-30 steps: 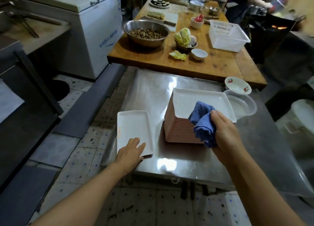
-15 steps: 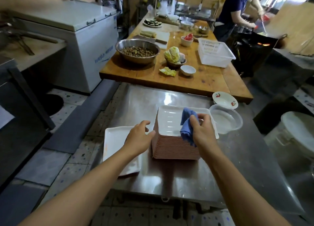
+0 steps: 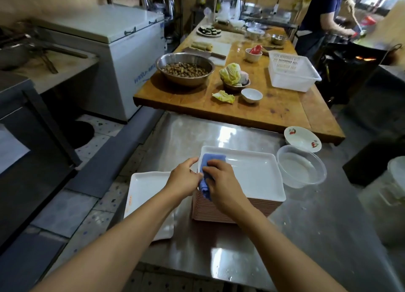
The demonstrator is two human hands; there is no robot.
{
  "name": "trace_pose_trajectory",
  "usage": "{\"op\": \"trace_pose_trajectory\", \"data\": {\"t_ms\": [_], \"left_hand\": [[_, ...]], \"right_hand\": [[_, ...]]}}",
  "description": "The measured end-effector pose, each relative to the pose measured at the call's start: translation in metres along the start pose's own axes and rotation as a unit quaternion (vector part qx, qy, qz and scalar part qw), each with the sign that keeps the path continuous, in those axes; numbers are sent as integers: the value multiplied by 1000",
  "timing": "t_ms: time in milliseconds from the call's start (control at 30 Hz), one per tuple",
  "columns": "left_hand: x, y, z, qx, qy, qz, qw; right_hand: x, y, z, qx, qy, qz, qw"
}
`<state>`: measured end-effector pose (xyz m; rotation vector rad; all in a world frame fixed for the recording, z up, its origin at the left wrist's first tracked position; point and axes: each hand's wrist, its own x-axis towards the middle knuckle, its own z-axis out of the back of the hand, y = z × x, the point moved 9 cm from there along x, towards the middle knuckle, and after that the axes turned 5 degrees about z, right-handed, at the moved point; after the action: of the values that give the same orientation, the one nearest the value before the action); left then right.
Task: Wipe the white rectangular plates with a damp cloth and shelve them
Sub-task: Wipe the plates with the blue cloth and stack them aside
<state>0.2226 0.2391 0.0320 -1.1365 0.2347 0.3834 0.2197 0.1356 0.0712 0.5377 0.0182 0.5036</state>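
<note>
A tall stack of white rectangular plates [image 3: 252, 173] with pinkish sides stands on the steel table [image 3: 306, 237]. My right hand [image 3: 221, 182] grips a blue cloth [image 3: 208, 171] and presses it on the left end of the top plate. My left hand [image 3: 184, 177] holds the left edge of that top plate, thumb on the rim beside the cloth. One single white plate [image 3: 144, 195] lies flat on the table to the left of the stack, partly under my left forearm.
A clear plastic bowl of water [image 3: 301, 169] sits right of the stack, a small patterned bowl [image 3: 302, 138] behind it. Beyond lies a wooden table [image 3: 274, 109] with a steel bowl, cabbage and white basket [image 3: 291, 72]. A person cooks at the far right. A white freezer [image 3: 122, 57] stands left.
My left hand left the single plate and came to the stack's left edge. My right hand carried the cloth from the stack's near side onto the left end of the top plate.
</note>
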Motion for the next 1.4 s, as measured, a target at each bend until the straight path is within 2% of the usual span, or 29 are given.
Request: {"op": "trace_pose_trajectory", "data": {"t_ms": [133,300,500,767,933,1067,1233,1400], "left_hand": [[-1,-2,-1,14,-2,-16,1000],[2,-5,-1,55,-10,-11,998],[3,-8,-2,76,-13,-7,997],[-2,-12,2,118,-61,-11,991],[-4,-11,3,108,-73,-9,991],[-3,-5,4,38,-52,-6,998],[-5,0,0,-53,1,10,999],[-4,4,-1,-66,28,8,997]], "right_hand": [[19,-8,0,-11,16,10,1000],[34,-13,4,-105,2,37,994],[9,-66,62,-190,-75,-24,979],[-32,-93,91,-278,5,-31,960],[-62,-76,84,-194,53,-1,980],[-76,-43,76,-73,-35,14,997],[-50,-2,16,-58,-11,46,997],[-32,22,-3,-5,-11,33,999]]}}
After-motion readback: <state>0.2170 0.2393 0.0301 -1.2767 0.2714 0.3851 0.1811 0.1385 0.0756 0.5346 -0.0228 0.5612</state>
